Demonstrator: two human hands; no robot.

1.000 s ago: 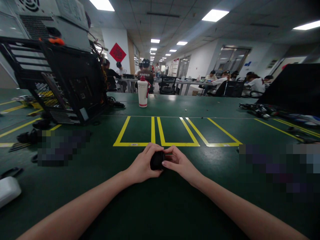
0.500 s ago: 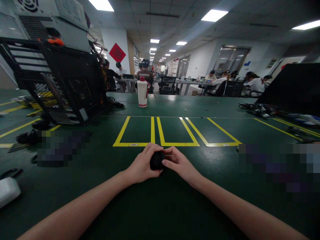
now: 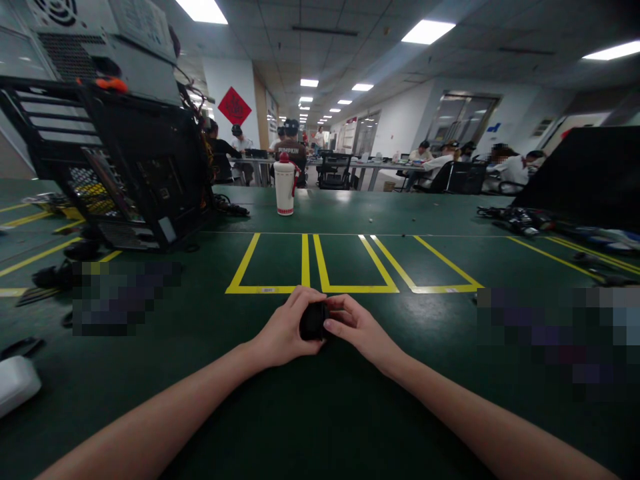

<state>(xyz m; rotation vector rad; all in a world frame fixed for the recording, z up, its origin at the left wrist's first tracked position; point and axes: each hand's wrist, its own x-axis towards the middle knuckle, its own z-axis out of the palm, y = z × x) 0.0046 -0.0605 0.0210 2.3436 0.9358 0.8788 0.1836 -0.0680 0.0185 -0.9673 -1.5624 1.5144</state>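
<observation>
A small black rounded object (image 3: 313, 322) sits between my hands just above or on the green table (image 3: 320, 413); its kind I cannot make out. My left hand (image 3: 287, 327) curves round its left side, thumb below and fingers over the top. From the right, my right hand (image 3: 353, 327) touches its edge with thumb and fingertips, the fingers bent. Parts of the object are covered by the fingers. Just beyond the hands, yellow tape (image 3: 357, 289) marks several outlined boxes on the table.
A white cup with a red lid (image 3: 285, 190) stands further back. At left rises a black computer case (image 3: 145, 167) with cables. A dark panel (image 3: 590, 173) and a heap of cables (image 3: 520, 219) lie at right. A white object (image 3: 17, 383) rests at the near left.
My hands and the black object hold almost the same position. In the background, people have shifted slightly.
</observation>
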